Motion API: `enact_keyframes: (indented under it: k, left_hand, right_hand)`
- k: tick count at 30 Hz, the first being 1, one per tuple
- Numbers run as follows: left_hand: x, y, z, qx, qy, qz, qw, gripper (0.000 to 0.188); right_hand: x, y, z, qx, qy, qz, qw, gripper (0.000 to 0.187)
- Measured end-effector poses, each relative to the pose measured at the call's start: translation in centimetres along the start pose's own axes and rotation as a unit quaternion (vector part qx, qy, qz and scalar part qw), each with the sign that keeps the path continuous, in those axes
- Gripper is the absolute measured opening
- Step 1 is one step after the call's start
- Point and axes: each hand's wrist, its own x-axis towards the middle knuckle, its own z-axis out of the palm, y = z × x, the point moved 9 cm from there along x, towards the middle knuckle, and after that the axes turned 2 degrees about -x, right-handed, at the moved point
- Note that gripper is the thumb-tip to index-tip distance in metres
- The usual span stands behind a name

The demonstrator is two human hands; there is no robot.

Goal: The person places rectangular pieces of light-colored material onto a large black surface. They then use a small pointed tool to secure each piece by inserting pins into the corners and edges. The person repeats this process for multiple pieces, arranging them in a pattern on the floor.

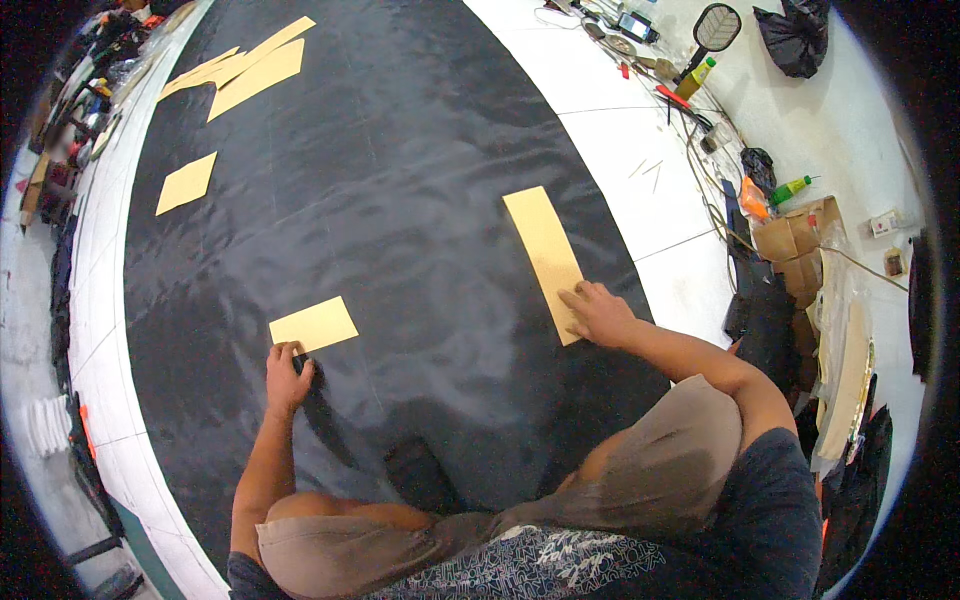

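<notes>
A small tan rectangular piece (314, 323), like card or stiff sheet, lies on a wide black sheet (420, 260). At its near left corner rests my left hand (287, 378), fingertips on the edge and thumb apart from them. To the right, a long tan strip (543, 255) lies slanted on the black sheet. My right hand (603, 316) presses on its near end, fingers stretched and slightly spread. Neither piece looks lifted. Part of the strip's near right edge is hidden by the right hand.
Farther off on the black sheet lie a single tan piece (187, 184) and several overlapping tan pieces (262, 78). Along the right are cables, a racket-shaped swatter (716, 27), green bottles (792, 190) and a cardboard box (795, 235). Clutter lines the left edge. My knees flank the near side.
</notes>
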Motion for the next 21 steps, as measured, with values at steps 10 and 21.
enact_keyframes:
  k: [10, 21]
  left_hand:
    - [-0.8, -0.2, -0.4, -0.009, 0.029, -0.009, 1.0, 0.056]
    - [-1.1, -0.3, -0.4, -0.016, 0.022, -0.036, 0.999, 0.059]
  right_hand:
    - [9.9, -3.2, -4.4, 0.012, 0.076, -0.029, 0.997, 0.077]
    - [11.2, -3.9, -5.7, -0.003, 0.08, -0.029, 0.996, 0.076]
